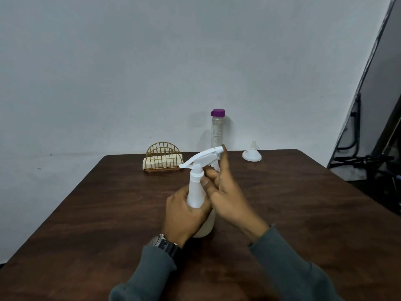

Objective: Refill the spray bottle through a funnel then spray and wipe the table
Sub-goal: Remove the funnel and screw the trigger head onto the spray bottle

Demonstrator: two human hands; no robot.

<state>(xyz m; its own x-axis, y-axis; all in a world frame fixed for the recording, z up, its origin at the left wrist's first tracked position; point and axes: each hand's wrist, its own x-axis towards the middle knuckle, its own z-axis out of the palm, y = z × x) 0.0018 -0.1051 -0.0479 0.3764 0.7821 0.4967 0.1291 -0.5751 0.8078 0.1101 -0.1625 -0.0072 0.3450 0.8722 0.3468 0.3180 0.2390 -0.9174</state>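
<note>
Now we face the dark wooden table (303, 213), with the white spray bottle (196, 192) upright near its middle. Our left hand (182, 216) grips its body. Our right hand (230, 198) rests loosely spread against the spray head. Behind stand a napkin holder (162, 158), a purple-capped bottle (217, 131) and an upturned funnel (251, 156).

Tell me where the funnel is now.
In the head view, the funnel stands upside down on the table, far right, just right of the purple-capped bottle.
</note>
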